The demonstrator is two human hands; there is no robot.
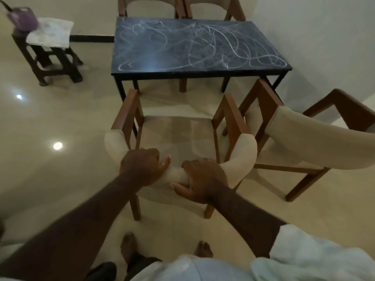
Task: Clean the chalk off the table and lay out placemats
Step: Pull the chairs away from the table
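Each grip, left hand (pixel 142 169) and right hand (pixel 203 180), curls round the chair backrest (pixel 241 159) (chalk-scrawled table (pixel 200 71) beyond).

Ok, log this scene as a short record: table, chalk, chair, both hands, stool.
table: dark top, black frame
chalk: white scribbles across most of the top, not wiped
near chair: faces the table, apart from it
left hand: curled over the backrest of the near chair
right hand: grips the same backrest beside it
stool: far left, carries a whitish cloth and a blurred purple item
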